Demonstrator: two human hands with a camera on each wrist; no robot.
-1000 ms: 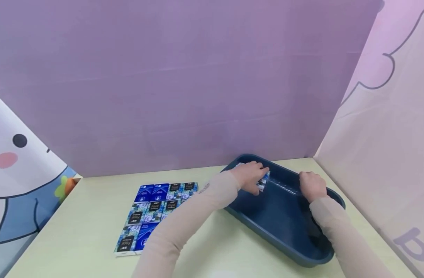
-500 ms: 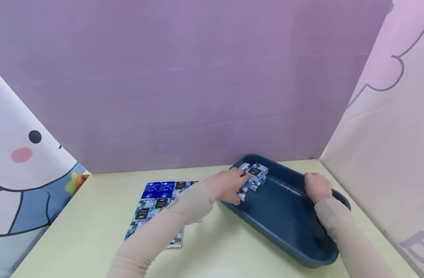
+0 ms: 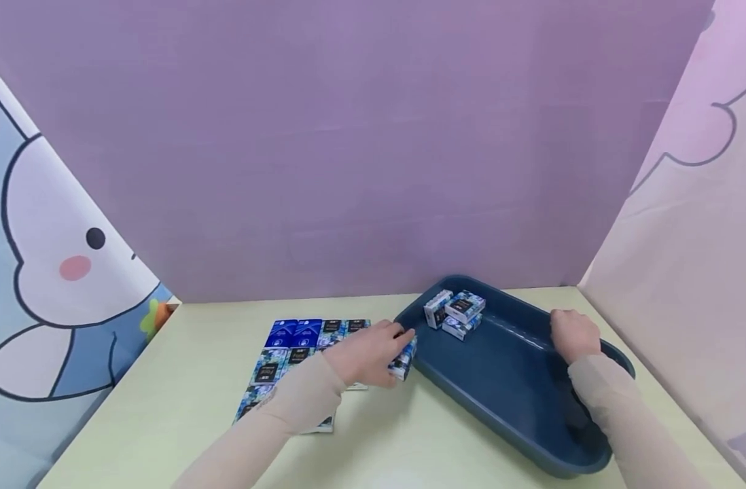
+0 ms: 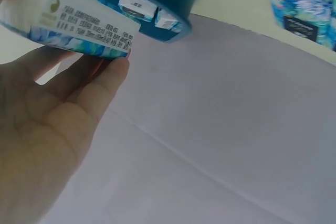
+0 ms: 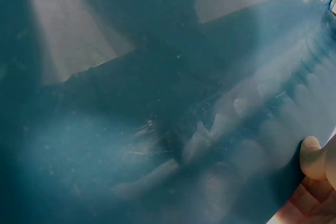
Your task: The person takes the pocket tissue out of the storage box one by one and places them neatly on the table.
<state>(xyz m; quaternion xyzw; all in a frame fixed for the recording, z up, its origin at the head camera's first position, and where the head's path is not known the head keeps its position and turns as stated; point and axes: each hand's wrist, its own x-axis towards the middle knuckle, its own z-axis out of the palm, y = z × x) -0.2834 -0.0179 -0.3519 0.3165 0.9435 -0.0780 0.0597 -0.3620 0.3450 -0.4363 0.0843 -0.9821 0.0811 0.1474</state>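
Item: left hand (image 3: 368, 358), sleeved in beige, fingers curled round one small tissue pack (image 3: 403, 358) with a blue flowered wrapper; the pack sits at the hand's fingertips, just outside the near-left rim of the tray and above the table. The left wrist view shows the same tissue pack (image 4: 73, 24) pinched against the fingers (image 4: 100, 85), printed white label facing the camera. Item: right hand (image 3: 573, 334), fingers curled over the far right rim of the tray (image 3: 520, 414); the right wrist view shows only a thumb tip (image 5: 314, 157) against the dark blue tray wall (image 5: 157, 103), so the grip is read from the head view. Item: tray, dark blue plastic, oblong, set at an angle on the right half of the table (image 3: 165, 407). Item: three packs in the tray (image 3: 460, 312), heaped in its far left corner, one on edge, touching each other. Item: rows of packs (image 3: 299, 339) laid flat on the table left of the tray, partly hidden by the left forearm. Surround: purple back panel (image 3: 373, 136); cartoon-printed panels (image 3: 61, 272) at both sides.
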